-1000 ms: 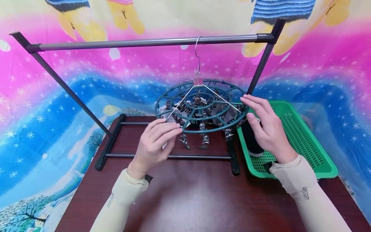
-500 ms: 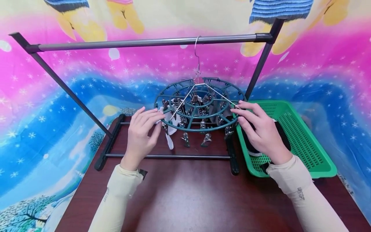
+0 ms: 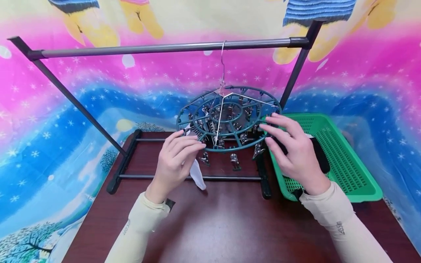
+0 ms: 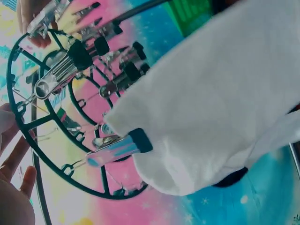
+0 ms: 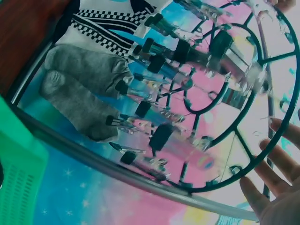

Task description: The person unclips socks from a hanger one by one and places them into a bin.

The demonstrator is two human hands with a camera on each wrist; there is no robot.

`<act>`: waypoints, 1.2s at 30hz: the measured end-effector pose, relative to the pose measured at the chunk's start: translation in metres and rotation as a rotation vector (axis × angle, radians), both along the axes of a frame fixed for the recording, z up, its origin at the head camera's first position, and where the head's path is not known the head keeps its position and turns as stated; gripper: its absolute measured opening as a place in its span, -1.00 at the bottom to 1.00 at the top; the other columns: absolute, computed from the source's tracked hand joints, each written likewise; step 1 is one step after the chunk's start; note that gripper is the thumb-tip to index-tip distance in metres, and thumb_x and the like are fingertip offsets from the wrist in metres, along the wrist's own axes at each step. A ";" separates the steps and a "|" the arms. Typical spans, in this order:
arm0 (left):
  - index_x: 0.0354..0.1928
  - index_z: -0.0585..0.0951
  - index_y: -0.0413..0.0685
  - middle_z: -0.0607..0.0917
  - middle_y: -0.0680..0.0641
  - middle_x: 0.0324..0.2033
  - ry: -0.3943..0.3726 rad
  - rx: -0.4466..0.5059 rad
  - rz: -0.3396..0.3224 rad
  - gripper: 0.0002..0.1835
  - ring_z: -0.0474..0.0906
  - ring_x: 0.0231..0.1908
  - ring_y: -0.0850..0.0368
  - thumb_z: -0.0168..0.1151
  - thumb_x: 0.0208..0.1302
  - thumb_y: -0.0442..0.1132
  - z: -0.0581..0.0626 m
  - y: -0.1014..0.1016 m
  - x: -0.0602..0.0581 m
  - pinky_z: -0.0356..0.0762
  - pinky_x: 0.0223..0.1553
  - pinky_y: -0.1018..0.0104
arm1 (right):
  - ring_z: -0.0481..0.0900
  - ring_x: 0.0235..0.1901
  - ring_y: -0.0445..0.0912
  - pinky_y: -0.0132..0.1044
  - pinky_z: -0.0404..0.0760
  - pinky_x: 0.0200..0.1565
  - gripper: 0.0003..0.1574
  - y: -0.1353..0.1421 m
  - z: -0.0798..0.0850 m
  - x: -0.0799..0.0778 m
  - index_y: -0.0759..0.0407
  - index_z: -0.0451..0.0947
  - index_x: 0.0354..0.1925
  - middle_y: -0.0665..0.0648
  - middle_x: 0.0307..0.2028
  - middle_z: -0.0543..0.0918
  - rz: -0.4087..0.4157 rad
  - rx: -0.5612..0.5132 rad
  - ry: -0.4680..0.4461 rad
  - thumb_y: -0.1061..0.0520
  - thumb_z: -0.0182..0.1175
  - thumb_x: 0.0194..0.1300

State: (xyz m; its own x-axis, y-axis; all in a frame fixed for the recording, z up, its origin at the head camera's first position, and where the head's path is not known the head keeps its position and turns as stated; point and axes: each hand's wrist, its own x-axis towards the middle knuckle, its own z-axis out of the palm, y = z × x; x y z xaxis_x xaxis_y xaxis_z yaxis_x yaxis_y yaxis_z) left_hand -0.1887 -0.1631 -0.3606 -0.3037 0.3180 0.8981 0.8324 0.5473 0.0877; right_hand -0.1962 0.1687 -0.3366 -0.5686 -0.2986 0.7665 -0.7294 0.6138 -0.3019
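A round dark-green sock hanger (image 3: 230, 148) with metal clips hangs by its hook from a rack's crossbar. My left hand (image 3: 177, 159) is at its front-left rim, fingertips touching the ring and fingers loosely bent. My right hand (image 3: 296, 153) has spread fingers right at the right side of the rim. A white sock (image 4: 215, 84) hangs from a clip (image 4: 119, 149) below my left hand. In the right wrist view, a pair of grey socks (image 5: 84, 70) and black-and-white checkered socks (image 5: 103, 35) hang from other clips. Several front clips, such as one clip (image 3: 234, 159), hold nothing.
The dark rack (image 3: 164, 47) stands on a brown table (image 3: 230, 223), its feet left and right. A green basket (image 3: 355, 164) with black cloth (image 3: 320, 157) in it sits on the right, partly behind my right hand. A patterned cloth (image 3: 82, 106) covers the wall behind.
The hanger has turned, its front side moving to the right, bringing the white sock to the front left. My left hand went left, then back right along the rim; my right hand shifted slightly left.
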 end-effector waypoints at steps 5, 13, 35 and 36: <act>0.01 0.76 -0.13 0.78 -0.16 -0.05 -0.015 0.011 -0.009 -0.77 0.68 0.05 -0.15 0.17 0.51 -0.27 0.000 -0.001 -0.001 0.41 0.37 -0.12 | 0.45 0.41 0.09 -0.03 0.46 0.39 -0.65 0.001 -0.001 -0.004 0.15 0.72 0.13 0.22 0.24 0.61 0.007 0.005 -0.086 0.24 0.29 0.41; 0.19 0.69 -0.11 0.74 -0.15 0.15 -0.145 0.002 0.171 -0.66 0.60 0.23 -0.19 0.11 0.49 -0.39 -0.002 -0.026 -0.022 0.22 0.51 -0.09 | 0.31 0.52 -0.01 0.23 0.44 0.32 -0.69 0.017 -0.009 -0.025 0.12 0.70 0.13 0.14 0.23 0.59 0.008 -0.011 -0.292 0.13 0.12 0.58; -0.05 0.83 0.05 0.81 -0.11 -0.09 0.067 -0.149 0.223 -0.78 0.71 0.01 -0.11 0.31 0.40 -0.36 -0.001 -0.020 -0.005 0.48 0.27 -0.15 | 0.16 0.59 0.00 0.33 0.36 0.36 -0.46 0.004 -0.014 -0.022 -0.02 0.46 0.45 0.11 0.46 0.42 -0.052 -0.004 -0.288 0.02 0.12 0.59; -0.04 0.83 0.06 0.81 -0.09 -0.09 0.079 -0.159 0.220 -0.77 0.71 -0.01 -0.10 0.30 0.41 -0.36 -0.001 -0.018 -0.004 0.49 0.25 -0.15 | 0.17 0.59 0.02 0.32 0.39 0.34 -0.47 0.002 -0.015 -0.022 0.00 0.48 0.44 0.13 0.44 0.45 -0.059 -0.002 -0.266 0.03 0.12 0.59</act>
State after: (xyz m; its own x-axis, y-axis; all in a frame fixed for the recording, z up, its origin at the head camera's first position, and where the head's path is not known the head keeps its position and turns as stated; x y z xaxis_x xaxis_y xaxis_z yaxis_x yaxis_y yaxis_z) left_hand -0.1928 -0.1811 -0.3616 -0.3123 0.3911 0.8657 0.6931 0.7170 -0.0739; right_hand -0.2179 0.1710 -0.3516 -0.7666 -0.2572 0.5884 -0.5870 0.6521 -0.4797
